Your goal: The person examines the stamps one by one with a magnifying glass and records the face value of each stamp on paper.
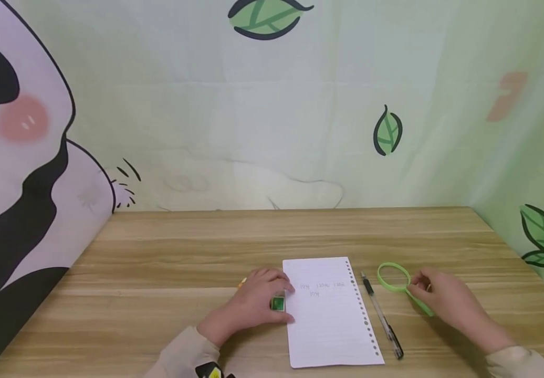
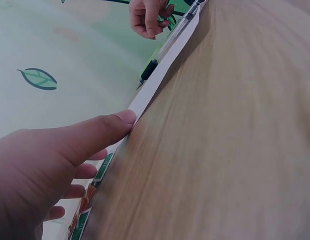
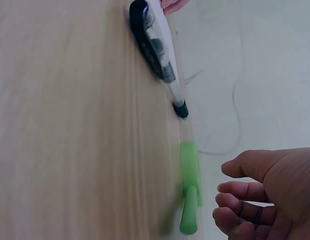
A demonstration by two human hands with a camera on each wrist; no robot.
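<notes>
A sheet of lined, hole-punched paper [image 1: 328,336] with some handwriting lies on the table. My left hand [image 1: 256,299] is at its left edge, thumb and forefinger spread, and the thumb [image 2: 125,118] touches the edge in the left wrist view. Partly hidden beneath that hand is a small item with a green-and-white label [image 1: 278,303]. To the paper's right lies a green-rimmed magnifying glass [image 1: 385,286], its handle [image 3: 189,212] toward me. My right hand [image 1: 447,299] hovers beside the handle with loosely curled fingers; a gap between them shows in the right wrist view.
A black-and-clear pen [image 1: 382,315] lies between the paper and the magnifying glass. The wooden table [image 1: 158,262] meets a backdrop [image 1: 262,131] printed with leaves and a panda at its back and sides.
</notes>
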